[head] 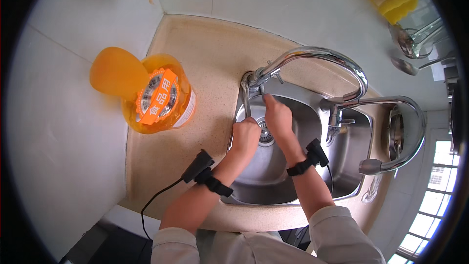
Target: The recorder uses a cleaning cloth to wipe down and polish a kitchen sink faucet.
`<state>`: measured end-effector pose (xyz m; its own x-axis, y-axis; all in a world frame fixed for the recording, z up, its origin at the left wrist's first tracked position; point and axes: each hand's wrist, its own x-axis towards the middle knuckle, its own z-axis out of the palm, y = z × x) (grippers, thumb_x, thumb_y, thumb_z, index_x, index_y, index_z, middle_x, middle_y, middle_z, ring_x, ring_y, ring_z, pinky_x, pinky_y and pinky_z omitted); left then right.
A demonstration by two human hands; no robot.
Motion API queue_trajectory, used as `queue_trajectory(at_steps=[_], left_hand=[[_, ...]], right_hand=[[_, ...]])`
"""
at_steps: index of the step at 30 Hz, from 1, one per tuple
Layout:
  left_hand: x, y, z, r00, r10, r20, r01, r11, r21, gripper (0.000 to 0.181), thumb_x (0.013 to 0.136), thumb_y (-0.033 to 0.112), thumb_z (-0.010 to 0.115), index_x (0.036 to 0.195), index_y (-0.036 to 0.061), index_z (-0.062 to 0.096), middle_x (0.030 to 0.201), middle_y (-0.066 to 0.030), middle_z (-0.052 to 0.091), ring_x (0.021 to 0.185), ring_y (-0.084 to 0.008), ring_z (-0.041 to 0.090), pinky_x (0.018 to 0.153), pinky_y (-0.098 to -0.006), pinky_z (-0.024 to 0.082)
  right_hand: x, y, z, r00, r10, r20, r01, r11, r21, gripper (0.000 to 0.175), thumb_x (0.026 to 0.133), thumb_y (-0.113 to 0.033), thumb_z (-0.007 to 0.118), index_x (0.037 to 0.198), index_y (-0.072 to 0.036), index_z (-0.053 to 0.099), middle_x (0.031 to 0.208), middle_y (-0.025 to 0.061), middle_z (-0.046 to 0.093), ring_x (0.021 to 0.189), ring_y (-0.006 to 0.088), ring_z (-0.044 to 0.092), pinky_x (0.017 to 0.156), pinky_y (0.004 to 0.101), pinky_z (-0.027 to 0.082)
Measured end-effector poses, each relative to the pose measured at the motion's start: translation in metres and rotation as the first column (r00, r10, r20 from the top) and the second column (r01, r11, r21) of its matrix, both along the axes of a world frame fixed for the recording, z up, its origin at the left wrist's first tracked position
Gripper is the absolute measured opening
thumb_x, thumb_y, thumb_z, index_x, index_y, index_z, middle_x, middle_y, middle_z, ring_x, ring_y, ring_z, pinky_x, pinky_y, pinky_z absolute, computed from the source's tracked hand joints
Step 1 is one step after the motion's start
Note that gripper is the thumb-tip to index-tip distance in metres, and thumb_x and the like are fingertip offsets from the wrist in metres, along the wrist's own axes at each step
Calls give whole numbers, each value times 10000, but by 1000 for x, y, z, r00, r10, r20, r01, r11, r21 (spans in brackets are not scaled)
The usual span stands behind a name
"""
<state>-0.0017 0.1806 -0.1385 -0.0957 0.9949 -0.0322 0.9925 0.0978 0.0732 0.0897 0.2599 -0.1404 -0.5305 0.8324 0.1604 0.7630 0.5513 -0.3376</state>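
Note:
A greyish cloth (246,97), drawn into a narrow strip, loops around the base of the chrome faucet (259,77). One end runs down into my left hand (246,136), which is closed on it over the left sink bowl. My right hand (277,116) grips the other end, just below the faucet base. Both hands are above the stainless steel sink (271,190), near its drain strainer (264,137). My fingers hide the cloth's ends.
A large orange bottle (187,84) with a bulbous cap stands left on the beige countertop (205,117). A second chrome faucet (399,99) arches over the right bowl. Ladles (405,65) and a yellow item (397,2) are by the wall. Cables trail from my wristbands.

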Motion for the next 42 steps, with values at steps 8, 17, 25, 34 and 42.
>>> queue_trajectory(at_steps=[8, 17, 25, 34, 42], left_hand=[[-59, 28, 12, 991, 16, 134, -48, 970, 237, 80, 739, 84, 565, 674, 98, 609, 585, -97, 626, 554, -201, 649, 458, -299, 481], [-57, 34, 17, 966, 105, 236, -144, 977, 156, 126, 774, 115, 545, 755, 31, 637, 590, -115, 624, 562, -248, 649, 479, -338, 491], [-75, 62, 39, 850, 277, 449, -426, 861, 276, 326, 764, 46, 545, 1088, 66, 573, 919, -162, 628, 849, -289, 631, 669, -386, 498], [-52, 53, 15, 849, 271, 453, -473, 773, 423, 362, 730, 42, 581, 1084, 107, 605, 1357, -173, 376, 1212, -331, 377, 970, -471, 290], [-51, 47, 9, 854, 242, 461, -439, 809, 390, 361, 725, 53, 579, 1086, 60, 582, 1390, -212, 320, 1241, -365, 346, 993, -526, 269]], right_hand=[[8, -57, -8, 994, 67, 81, -54, 986, -158, 164, 762, -38, 507, 916, -75, 548, 660, 151, 599, 602, 334, 608, 505, 446, 468], [19, -55, -21, 990, 72, 119, -48, 980, -193, 92, 818, -83, 506, 903, -74, 538, 657, 193, 595, 608, 378, 596, 522, 475, 459], [-13, 4, 25, 899, -308, -311, 162, 895, -416, 294, 838, -20, 510, 1128, -65, 495, 730, 165, 547, 658, 273, 560, 597, 378, 433], [-38, 32, -10, 957, 62, -285, -63, 998, 8, 364, 639, -121, 620, 1000, -84, 589, 1046, 103, 524, 1039, 305, 428, 911, 431, 250], [-35, 39, -9, 998, 37, -51, -26, 980, 199, 303, 672, -60, 576, 972, -85, 600, 980, 85, 543, 976, 294, 461, 828, 429, 310]])
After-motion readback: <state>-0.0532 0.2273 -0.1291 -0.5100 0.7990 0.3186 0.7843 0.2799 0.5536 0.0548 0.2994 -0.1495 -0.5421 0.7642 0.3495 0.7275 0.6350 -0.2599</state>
